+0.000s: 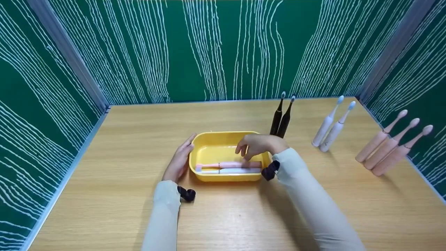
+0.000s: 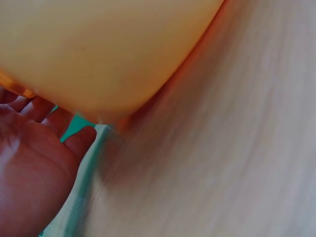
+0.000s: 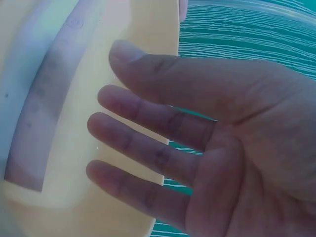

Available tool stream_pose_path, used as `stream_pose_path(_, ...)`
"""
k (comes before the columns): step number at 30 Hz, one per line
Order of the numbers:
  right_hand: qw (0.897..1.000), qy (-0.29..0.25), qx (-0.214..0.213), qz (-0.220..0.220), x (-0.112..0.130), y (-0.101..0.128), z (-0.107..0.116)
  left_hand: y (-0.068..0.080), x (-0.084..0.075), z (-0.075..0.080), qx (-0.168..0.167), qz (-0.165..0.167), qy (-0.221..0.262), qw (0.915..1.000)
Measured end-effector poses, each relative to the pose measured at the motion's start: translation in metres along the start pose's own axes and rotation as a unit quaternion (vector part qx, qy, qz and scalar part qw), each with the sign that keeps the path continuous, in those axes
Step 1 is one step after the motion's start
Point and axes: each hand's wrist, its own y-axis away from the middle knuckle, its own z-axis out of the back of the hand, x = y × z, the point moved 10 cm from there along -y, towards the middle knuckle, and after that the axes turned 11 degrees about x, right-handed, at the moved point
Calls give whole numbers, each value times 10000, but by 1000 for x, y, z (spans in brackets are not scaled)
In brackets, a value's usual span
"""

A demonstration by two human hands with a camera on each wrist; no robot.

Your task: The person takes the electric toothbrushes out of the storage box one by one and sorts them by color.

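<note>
A yellow tray (image 1: pixel 209 137) sits mid-table and holds a pink electric toothbrush (image 1: pixel 230 164) and a white one (image 1: pixel 231 170) lying side by side along its near wall. My left hand (image 1: pixel 179 159) rests with straight fingers against the tray's left outer wall (image 2: pixel 98 54). My right hand (image 1: pixel 256 145) hovers over the tray's right side, fingers relaxed and empty; in the right wrist view the hand (image 3: pixel 168 148) is spread above the tray (image 3: pixel 128 44) and the two toothbrushes (image 3: pixel 44 98).
Upright toothbrushes line the table's back and right: two black (image 1: pixel 280 118), two white (image 1: pixel 331 127), three pink (image 1: pixel 390 144). Green walls with white streaks enclose the wooden table (image 1: pixel 122 139) on three sides.
</note>
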Motion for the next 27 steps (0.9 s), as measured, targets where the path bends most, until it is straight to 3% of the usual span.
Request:
stream_pose_path(6, 9998, 144, 108, -82, 4, -7, -1, 0, -2, -3, 150, -150, 88, 9997)
stream_pose_path(16, 9944, -500, 314, -882, -4, -15, -7, 1, -3, -3, 158, -157, 168, 9996)
stream_pose_path(27, 9915, -655, 433, -1033, -3, -22, -11, 0, -2, -1, 112, -153, 78, 9998)
